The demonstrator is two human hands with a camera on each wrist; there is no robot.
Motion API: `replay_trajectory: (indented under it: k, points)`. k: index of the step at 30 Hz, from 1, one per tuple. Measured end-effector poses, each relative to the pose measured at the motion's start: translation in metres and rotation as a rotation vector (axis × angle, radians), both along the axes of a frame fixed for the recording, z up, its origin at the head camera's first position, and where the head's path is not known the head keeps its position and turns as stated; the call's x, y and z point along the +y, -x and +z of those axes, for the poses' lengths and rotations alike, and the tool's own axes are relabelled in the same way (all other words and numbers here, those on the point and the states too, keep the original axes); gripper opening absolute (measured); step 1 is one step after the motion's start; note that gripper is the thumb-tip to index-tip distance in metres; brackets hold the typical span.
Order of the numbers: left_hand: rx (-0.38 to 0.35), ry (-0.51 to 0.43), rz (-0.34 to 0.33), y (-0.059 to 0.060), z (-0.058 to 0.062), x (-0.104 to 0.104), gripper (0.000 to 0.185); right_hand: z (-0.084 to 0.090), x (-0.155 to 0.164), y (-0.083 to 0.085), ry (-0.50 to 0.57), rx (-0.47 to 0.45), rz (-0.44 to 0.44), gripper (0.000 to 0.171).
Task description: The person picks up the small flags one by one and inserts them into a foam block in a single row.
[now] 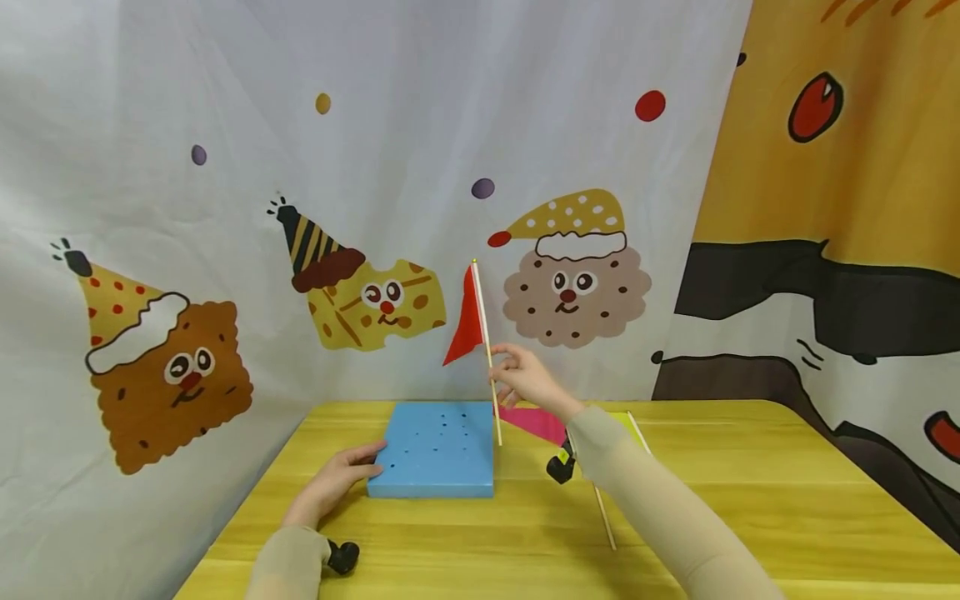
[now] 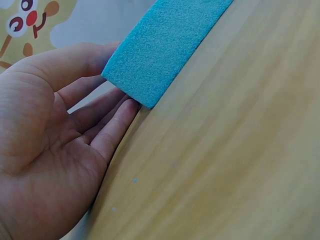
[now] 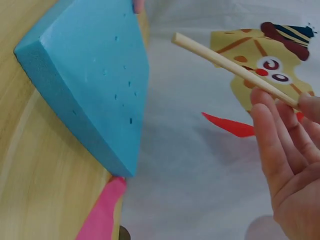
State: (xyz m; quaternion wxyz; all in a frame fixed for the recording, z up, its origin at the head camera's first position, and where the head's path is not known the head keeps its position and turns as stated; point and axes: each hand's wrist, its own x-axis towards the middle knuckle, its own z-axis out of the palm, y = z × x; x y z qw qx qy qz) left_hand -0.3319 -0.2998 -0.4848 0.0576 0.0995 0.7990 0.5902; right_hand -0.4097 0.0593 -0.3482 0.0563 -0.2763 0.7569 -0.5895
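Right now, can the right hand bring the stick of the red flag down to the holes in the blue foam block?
Probably yes. The right hand pinches the red flag by its stick, whose lower end is in the air beside the blue foam block. The holed top is uncovered; the left hand only touches the block's left edge.

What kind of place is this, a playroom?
Probably a staged craft corner, not a real playroom: a cartoon cookie backdrop cloth hangs behind a small yellow wooden table bearing a blue foam block and a red paper flag.

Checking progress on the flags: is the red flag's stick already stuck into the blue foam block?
No. The right hand holds the red flag with its stick's end in the air, clear of the blue foam block.
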Motion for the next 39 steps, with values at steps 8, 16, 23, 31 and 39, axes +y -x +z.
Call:
replay_trajectory:
  k: [8, 16, 23, 31, 39]
  points:
    - [0.025, 0.004, -0.001, -0.003, 0.0, -0.001, 0.059, -0.005, -0.034, 0.005, 0.059, 0.079, -0.094, 0.043]
    - [0.049, 0.002, -0.026, -0.003, -0.001, 0.001, 0.059, -0.009, -0.059, 0.009, 0.022, 0.136, -0.103, 0.042]
    - [0.038, 0.003, -0.003, -0.002, 0.001, 0.001, 0.058, -0.02, -0.079, 0.019, -0.005, 0.146, -0.128, 0.042]
    - [0.034, 0.003, 0.024, -0.001, 0.003, -0.001, 0.057, -0.022, -0.096, 0.019, -0.019, 0.173, -0.148, 0.041]
    - [0.06, -0.002, 0.001, -0.003, -0.001, 0.0, 0.056, -0.034, -0.108, 0.019, -0.047, 0.158, -0.153, 0.038]
